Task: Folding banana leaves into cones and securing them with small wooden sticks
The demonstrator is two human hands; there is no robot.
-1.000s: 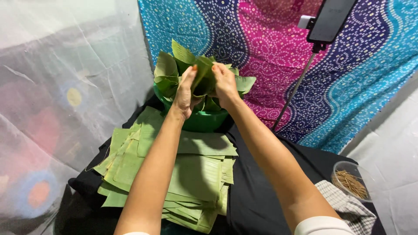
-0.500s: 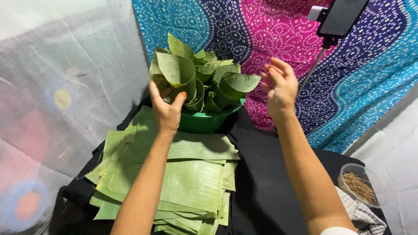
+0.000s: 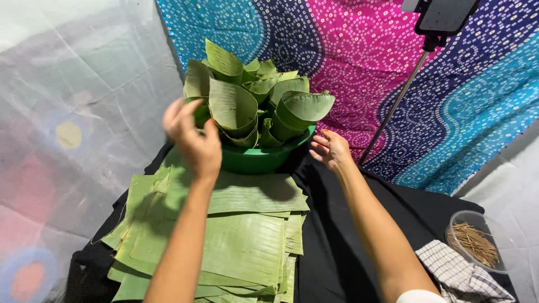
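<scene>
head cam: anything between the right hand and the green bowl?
Nothing. Head view shows only bare black cloth in the short gap between the right hand and the bowl; they don't touch.

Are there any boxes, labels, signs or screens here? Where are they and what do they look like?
Phone on a stand: top right, in front of the patterned cloth; a dark flat rectangle seen from behind on a thin pole, so its screen is hidden.
Clear plastic tub: bottom right on the black cloth; round, see-through, with thin brown sticks inside, no label visible.
No boxes, labels or signs show.
</scene>
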